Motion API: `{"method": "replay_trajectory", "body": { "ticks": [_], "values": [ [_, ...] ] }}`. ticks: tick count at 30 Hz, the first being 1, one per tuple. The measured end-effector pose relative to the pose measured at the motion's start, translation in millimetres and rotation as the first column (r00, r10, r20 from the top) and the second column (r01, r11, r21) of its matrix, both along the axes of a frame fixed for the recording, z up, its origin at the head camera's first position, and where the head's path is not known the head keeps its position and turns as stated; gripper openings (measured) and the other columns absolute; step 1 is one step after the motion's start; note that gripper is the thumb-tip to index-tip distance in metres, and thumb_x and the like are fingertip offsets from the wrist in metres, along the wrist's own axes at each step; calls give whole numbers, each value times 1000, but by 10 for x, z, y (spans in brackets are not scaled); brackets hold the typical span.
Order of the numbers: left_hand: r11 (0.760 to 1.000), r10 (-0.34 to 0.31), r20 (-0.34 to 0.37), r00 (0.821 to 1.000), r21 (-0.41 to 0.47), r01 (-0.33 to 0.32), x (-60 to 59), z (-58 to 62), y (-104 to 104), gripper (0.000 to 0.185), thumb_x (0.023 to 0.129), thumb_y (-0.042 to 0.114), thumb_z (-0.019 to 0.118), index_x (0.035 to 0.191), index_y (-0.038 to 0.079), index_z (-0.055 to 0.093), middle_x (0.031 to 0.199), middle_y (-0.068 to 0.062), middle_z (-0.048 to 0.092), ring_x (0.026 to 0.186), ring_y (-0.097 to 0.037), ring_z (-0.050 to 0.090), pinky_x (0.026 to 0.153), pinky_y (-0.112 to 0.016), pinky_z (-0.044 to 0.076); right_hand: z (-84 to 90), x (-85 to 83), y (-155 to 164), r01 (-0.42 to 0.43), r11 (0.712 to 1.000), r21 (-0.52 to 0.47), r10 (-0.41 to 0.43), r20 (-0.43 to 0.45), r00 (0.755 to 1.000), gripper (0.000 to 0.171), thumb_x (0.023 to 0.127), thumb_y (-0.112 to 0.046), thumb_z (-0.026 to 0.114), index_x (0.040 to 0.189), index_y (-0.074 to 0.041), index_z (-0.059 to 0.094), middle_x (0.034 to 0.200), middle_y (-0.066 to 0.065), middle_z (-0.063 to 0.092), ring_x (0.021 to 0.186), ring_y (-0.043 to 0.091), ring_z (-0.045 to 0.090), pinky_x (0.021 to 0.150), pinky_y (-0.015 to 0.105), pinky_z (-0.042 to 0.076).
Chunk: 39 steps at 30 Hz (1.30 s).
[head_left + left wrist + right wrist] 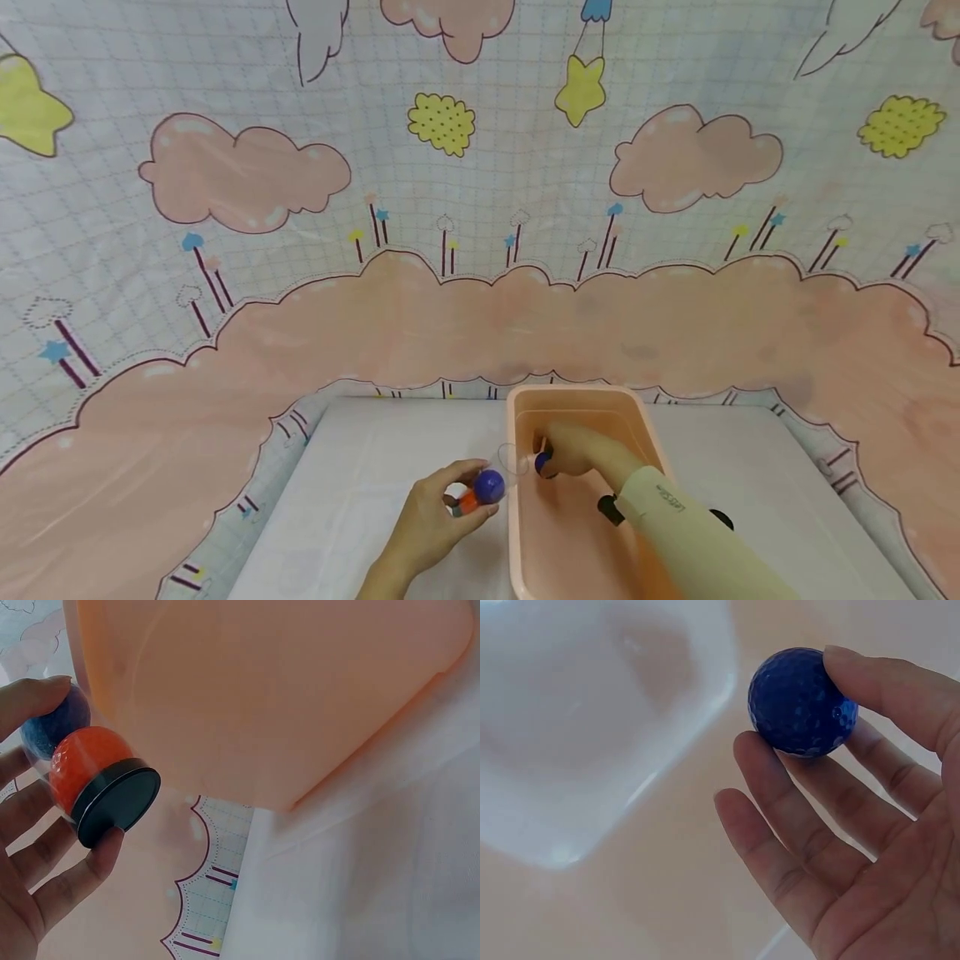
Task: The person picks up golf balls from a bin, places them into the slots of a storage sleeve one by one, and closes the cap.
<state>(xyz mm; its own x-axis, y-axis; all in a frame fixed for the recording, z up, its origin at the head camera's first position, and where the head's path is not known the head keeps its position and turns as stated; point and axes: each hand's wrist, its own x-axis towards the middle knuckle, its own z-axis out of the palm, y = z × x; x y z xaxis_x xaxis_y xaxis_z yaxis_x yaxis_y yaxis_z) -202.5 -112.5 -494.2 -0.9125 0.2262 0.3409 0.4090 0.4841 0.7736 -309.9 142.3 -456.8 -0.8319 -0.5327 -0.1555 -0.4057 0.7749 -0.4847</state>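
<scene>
tube's black cap (116, 806) only wrist-side

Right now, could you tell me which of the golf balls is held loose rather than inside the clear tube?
The dark blue ball pinched by the right hand over the pink bin; the left hand's tube holds the others.

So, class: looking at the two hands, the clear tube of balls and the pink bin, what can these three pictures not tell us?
- Head view: the right hand covers most of the blue ball inside the pink bin.
- Head view: the bin's near end is cut off by the bottom edge.
- Left wrist view: the clear tube runs behind the left hand's fingers, so its open end and ball count are hidden.
- Right wrist view: the bin floor is blurred.
</scene>
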Motion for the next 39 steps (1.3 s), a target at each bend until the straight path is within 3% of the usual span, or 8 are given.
{"method": "replay_trajectory", "body": {
  "ticks": [7, 12, 16, 26, 35, 39],
  "values": [
    [1000, 11, -11, 1000, -12, -12, -16, 31, 26, 49, 83, 39, 87, 128, 28, 70, 106, 12, 74, 97, -6, 66, 74, -23, 58, 136, 77, 58, -45, 998, -54, 42, -50, 998, 32, 85, -14, 86, 114, -16, 71, 102, -3, 70, 88, 15, 66, 81, 36, 63],
    [1000, 19, -27, 999, -22, -19, -27, 53, 30, 49, 83, 38, 88, 128, 34, 70, 103, 13, 74, 94, -5, 66, 73, -22, 58, 222, 133, 95, -91, 981, -169, 85, -43, 995, 30, 89, -9, 81, 116, -9, 68, 109, 4, 70, 96, 21, 68, 85, 40, 62],
    [999, 19, -34, 999, -34, -20, -33, 61, 25, 49, 84, 40, 87, 129, 30, 71, 103, 13, 74, 94, -5, 65, 73, -22, 58, 283, 159, 118, -95, 965, -246, 91, -28, 996, 31, 92, -9, 78, 121, -9, 66, 113, 6, 70, 100, 24, 68, 85, 40, 63],
    [999, 2, -9, 1000, -43, -2, -33, 73, 15, 50, 85, 44, 85, 131, 29, 71, 106, 11, 75, 96, -5, 65, 73, -21, 58, 396, 276, 164, 0, 948, -319, -6, -17, 1000, 37, 93, -22, 79, 126, -8, 65, 120, 7, 69, 103, 24, 67, 87, 44, 62],
    [999, -18, -7, 1000, -29, 18, -32, 50, -25, 50, 86, 44, 84, 131, 27, 71, 104, 8, 75, 93, -4, 65, 69, -21, 58, 474, 385, 157, 45, 915, -402, -65, -36, 997, 42, 94, -29, 78, 130, -10, 65, 123, 7, 68, 98, 17, 65, 79, 28, 58],
    [999, -17, -6, 1000, -36, 17, -43, 58, -33, 52, 85, 44, 84, 131, 23, 71, 104, 7, 75, 91, -4, 65, 68, -20, 58, 516, 422, 157, 45, 894, -446, -77, -55, 996, 40, 95, -32, 77, 128, -14, 65, 120, 4, 69, 99, 17, 64, 81, 27, 57]
  ]
}}
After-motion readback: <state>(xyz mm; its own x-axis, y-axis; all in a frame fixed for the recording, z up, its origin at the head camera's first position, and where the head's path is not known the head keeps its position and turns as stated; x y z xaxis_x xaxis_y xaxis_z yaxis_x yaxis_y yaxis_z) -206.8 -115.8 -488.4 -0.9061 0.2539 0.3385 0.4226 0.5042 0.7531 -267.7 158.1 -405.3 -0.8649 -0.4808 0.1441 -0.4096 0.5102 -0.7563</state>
